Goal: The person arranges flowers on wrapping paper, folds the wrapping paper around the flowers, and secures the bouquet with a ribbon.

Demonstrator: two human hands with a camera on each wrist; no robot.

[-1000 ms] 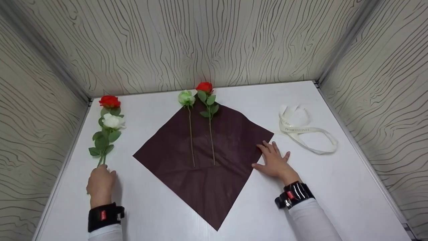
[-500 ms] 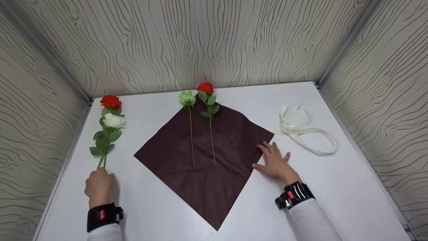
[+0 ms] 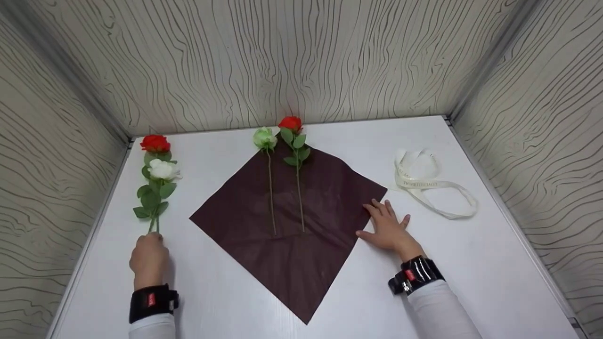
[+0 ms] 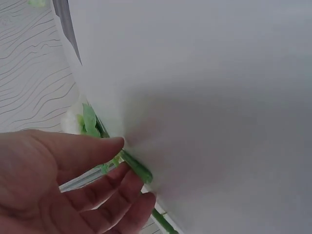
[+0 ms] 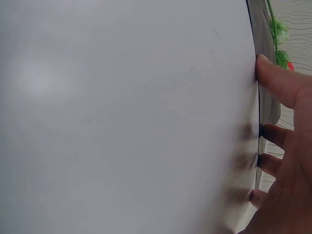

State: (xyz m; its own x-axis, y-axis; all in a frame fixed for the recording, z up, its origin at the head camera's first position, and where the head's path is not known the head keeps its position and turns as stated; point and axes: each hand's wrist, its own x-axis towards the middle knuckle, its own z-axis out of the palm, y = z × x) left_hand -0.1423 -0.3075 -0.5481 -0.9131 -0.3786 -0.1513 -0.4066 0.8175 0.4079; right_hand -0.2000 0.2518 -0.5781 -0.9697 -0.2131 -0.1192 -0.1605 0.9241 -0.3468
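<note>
On the left of the table lie a white artificial rose (image 3: 163, 170) and a red artificial rose (image 3: 155, 143), their leaves overlapping. My left hand (image 3: 150, 261) pinches a green stem (image 4: 137, 168), seemingly the white rose's; a second stem shows past the fingers, and whether it is held too I cannot tell. A dark maroon wrapping sheet (image 3: 325, 273) lies like a diamond in the middle. On it rest a pale green flower (image 3: 264, 138) and another red rose (image 3: 290, 124). My right hand (image 3: 388, 230), fingers spread, rests on the sheet's right edge.
A cream printed ribbon (image 3: 426, 184) lies loosely looped on the right of the white table (image 3: 490, 273). Wood-patterned panels (image 3: 301, 61) wall in the back and both sides.
My left hand has shifted a little to the right, and the stems and lower leaves have swung right with it. The right hand and the sheet have stayed in place.
</note>
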